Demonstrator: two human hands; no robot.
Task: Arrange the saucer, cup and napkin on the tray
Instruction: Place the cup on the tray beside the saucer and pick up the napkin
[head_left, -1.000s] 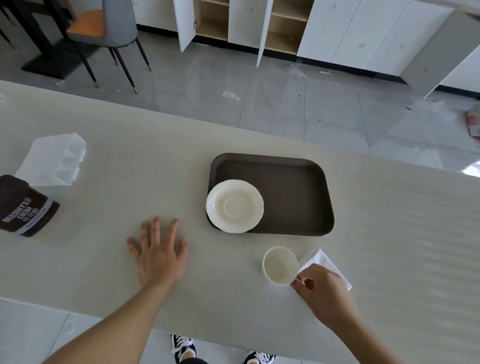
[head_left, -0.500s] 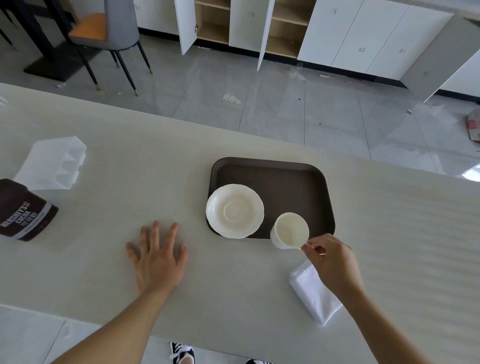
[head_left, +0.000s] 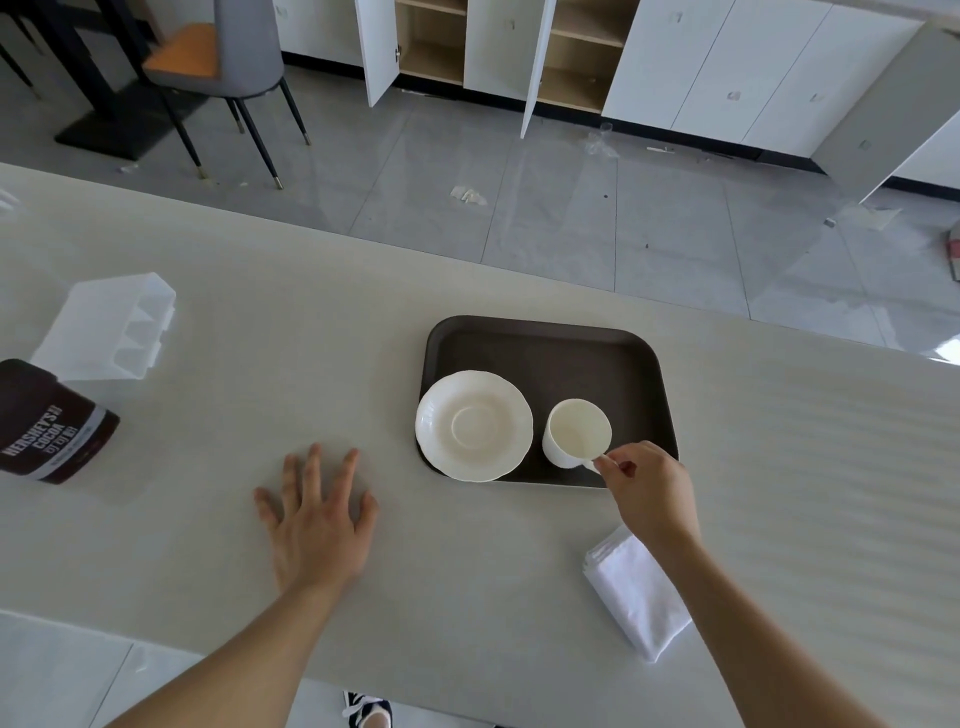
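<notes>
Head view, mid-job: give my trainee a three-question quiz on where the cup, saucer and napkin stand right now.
1. True or false: the napkin lies on the tray.
2. Which hand holds the cup?
A. left
B. right
C. neither
3. Fill in: the saucer sits at the tray's ___ end, overhanging its rim.

Key:
1. False; it lies on the table.
2. B; the right hand pinches the handle, while the left hand lies flat on the table.
3. left
</notes>
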